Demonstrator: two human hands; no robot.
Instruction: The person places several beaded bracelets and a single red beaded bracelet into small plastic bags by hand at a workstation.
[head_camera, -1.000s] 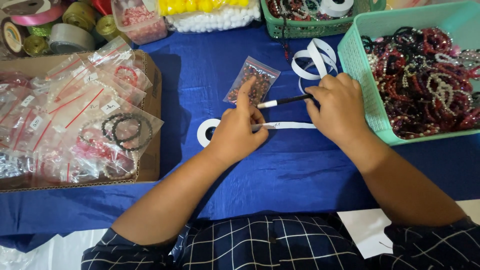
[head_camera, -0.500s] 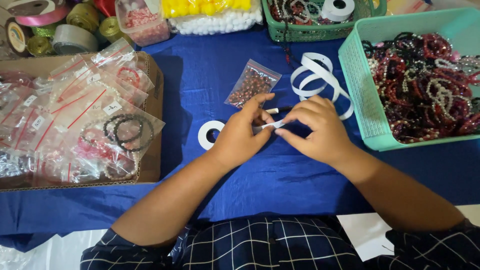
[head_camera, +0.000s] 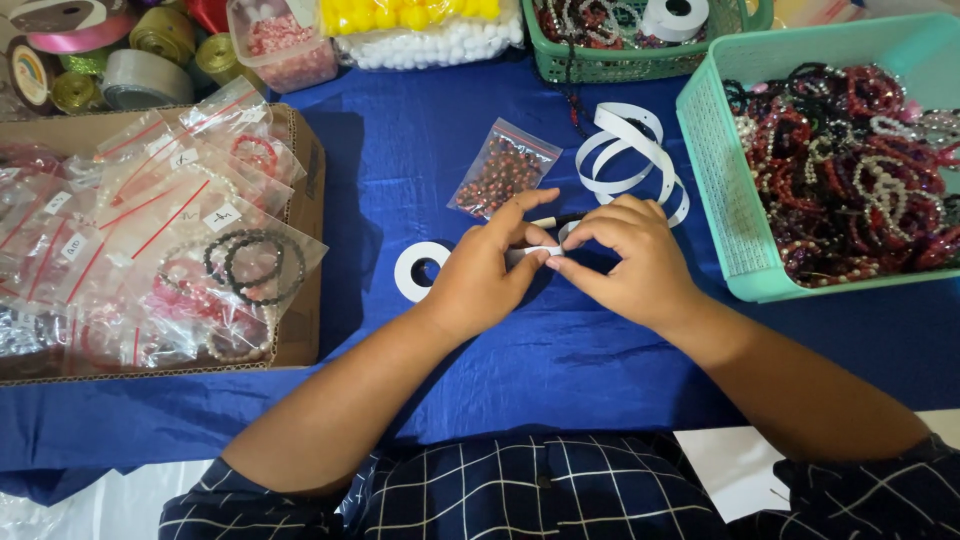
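Observation:
My left hand (head_camera: 485, 270) and my right hand (head_camera: 632, 262) meet over the blue cloth. Both pinch a short white paper strip (head_camera: 536, 253) between their fingertips. A black pen (head_camera: 553, 219) pokes out from under my right hand's fingers; I cannot tell whether that hand grips it. The strip runs back to a curled length of white tape (head_camera: 628, 148) lying behind my right hand. A flat white tape roll (head_camera: 421, 271) lies just left of my left hand. Beyond the fingers rests a small clear bag of red beads (head_camera: 502, 168).
A teal basket (head_camera: 712, 200) of beaded bracelets stands at the right. On the left, a cardboard box (head_camera: 302, 190) holds several bagged bracelets. A green basket (head_camera: 640, 68), a bead tub (head_camera: 280, 45), white and yellow balls and ribbon rolls (head_camera: 140, 75) line the back.
My right hand stopped holding the pen tip on the flat strip. Both hands drew together and lifted the strip's end, which they now pinch between their fingertips.

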